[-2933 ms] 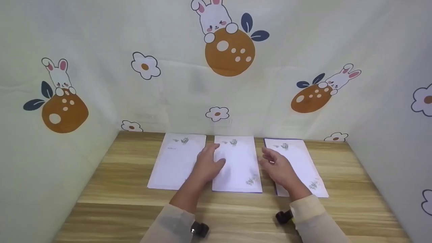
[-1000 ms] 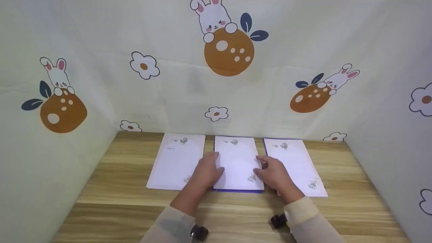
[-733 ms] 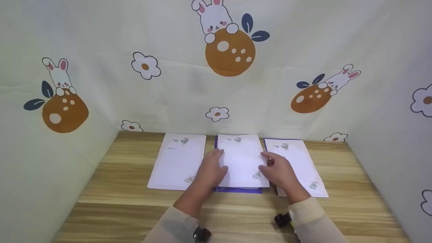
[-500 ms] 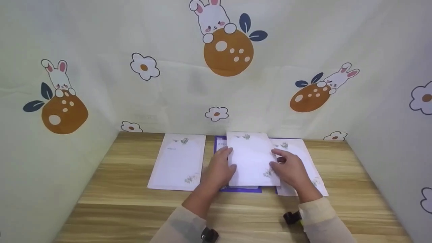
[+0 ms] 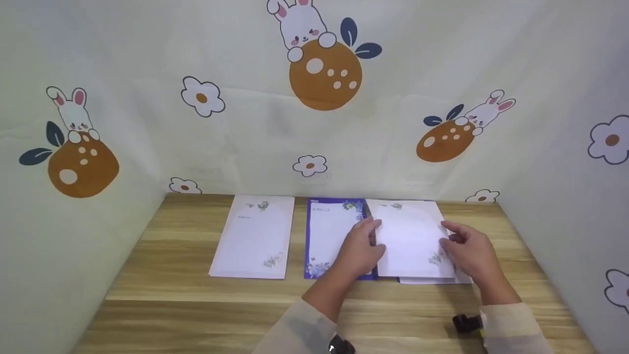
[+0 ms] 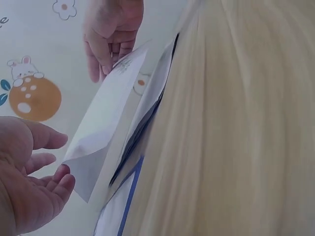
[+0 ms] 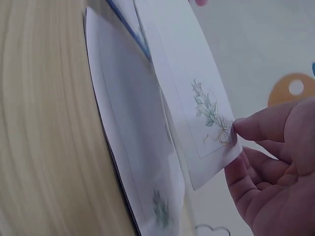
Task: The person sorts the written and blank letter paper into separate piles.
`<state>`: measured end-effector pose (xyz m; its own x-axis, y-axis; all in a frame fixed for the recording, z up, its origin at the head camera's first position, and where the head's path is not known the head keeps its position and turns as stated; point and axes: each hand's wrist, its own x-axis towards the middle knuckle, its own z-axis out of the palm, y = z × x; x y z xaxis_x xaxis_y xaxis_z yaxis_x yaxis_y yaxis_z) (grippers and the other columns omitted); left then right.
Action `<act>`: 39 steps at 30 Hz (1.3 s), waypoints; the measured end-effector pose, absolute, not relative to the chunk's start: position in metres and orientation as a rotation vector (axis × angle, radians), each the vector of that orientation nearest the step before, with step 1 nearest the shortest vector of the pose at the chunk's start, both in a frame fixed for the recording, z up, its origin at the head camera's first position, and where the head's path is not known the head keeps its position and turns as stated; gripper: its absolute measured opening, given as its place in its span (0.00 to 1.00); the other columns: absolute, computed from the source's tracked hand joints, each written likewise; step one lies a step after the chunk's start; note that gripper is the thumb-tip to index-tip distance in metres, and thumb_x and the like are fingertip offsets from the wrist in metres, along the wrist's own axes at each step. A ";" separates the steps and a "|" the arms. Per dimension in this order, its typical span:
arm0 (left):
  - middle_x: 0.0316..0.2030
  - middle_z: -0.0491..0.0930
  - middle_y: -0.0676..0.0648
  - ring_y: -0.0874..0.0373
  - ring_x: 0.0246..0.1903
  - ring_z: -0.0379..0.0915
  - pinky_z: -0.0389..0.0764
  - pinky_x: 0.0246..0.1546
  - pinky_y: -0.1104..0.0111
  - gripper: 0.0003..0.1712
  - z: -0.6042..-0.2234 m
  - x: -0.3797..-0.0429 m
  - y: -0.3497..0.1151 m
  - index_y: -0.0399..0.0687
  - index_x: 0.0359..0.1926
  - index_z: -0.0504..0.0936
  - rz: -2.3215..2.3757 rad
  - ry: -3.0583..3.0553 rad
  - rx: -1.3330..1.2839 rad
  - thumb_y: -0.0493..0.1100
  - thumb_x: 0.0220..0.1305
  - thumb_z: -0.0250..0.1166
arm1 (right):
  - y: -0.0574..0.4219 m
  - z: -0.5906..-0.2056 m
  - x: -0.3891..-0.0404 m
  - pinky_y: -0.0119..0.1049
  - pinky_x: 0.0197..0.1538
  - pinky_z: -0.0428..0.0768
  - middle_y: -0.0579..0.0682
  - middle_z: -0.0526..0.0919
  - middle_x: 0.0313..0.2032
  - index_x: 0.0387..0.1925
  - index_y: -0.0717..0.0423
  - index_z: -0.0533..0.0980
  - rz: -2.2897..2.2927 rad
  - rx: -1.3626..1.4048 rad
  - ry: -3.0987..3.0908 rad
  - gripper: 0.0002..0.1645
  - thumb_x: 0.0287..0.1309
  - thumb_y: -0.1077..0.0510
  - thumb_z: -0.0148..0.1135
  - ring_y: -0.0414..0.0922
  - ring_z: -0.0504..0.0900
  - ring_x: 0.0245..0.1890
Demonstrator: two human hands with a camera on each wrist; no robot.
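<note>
A white sheet of paper (image 5: 410, 241) with pale floral corner prints is raised over the right-hand stack of paper (image 5: 432, 281). My left hand (image 5: 361, 248) holds its left edge; in the left wrist view, thumb and fingertips meet that edge, where the sheet bends. At its right edge, my right hand (image 5: 474, 250) pinches it between thumb and fingers, clearly seen in the right wrist view near the printed plant sprig (image 7: 209, 105). Left of the lifted sheet lies a purple-bordered sheet (image 5: 327, 236) with blue flowers, partly hidden by my left hand and forearm.
Another white paper stack (image 5: 253, 241) lies at the left on the wooden table (image 5: 196, 309). Patterned cloth walls (image 5: 245, 142) with rabbits and oranges enclose the table at the back and both sides. Dark wrist cameras hang under both sleeves.
From the middle stack, both hands have lifted the white sheet and carried it right, over the right-hand stack. The purple-bordered sheet beneath is now uncovered.
</note>
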<state>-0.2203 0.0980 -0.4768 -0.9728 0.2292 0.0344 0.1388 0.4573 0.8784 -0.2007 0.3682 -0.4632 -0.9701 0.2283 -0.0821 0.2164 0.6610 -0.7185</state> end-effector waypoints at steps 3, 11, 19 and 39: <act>0.81 0.66 0.45 0.46 0.79 0.67 0.67 0.82 0.54 0.36 -0.478 -0.218 0.112 0.54 0.75 0.77 1.583 2.529 0.357 0.40 0.66 0.71 | 0.387 -0.463 -0.196 0.35 0.51 0.81 0.64 0.84 0.62 0.74 0.53 0.75 1.221 -0.403 -2.835 0.32 0.72 0.54 0.67 0.55 0.81 0.58; 0.83 0.63 0.49 0.51 0.73 0.75 0.77 0.75 0.61 0.39 -0.486 -0.218 0.125 0.63 0.75 0.76 1.566 2.332 0.343 0.45 0.65 0.76 | 0.407 -0.474 -0.200 0.40 0.61 0.84 0.64 0.78 0.71 0.75 0.55 0.73 1.291 -0.438 -2.862 0.33 0.74 0.51 0.64 0.58 0.80 0.66; 0.86 0.56 0.47 0.49 0.84 0.56 0.60 0.85 0.56 0.41 -0.495 -0.220 0.118 0.71 0.77 0.72 1.480 2.340 0.487 0.51 0.65 0.76 | 0.407 -0.478 -0.201 0.63 0.78 0.70 0.65 0.69 0.78 0.79 0.56 0.66 1.380 -0.533 -2.903 0.39 0.78 0.42 0.58 0.64 0.70 0.77; 0.81 0.65 0.46 0.42 0.78 0.67 0.69 0.80 0.48 0.40 -0.491 -0.244 0.040 0.56 0.80 0.69 1.537 2.522 0.406 0.52 0.70 0.69 | 0.347 -0.465 -0.224 0.60 0.77 0.74 0.62 0.80 0.70 0.72 0.58 0.75 1.261 -0.125 -2.820 0.34 0.75 0.43 0.64 0.62 0.78 0.73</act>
<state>-0.2436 0.0395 -0.4909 -0.9503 0.3112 0.0042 0.1463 0.4348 0.8886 -0.2238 0.3473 -0.4649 -0.9955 0.0943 0.0126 0.0535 0.6644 -0.7455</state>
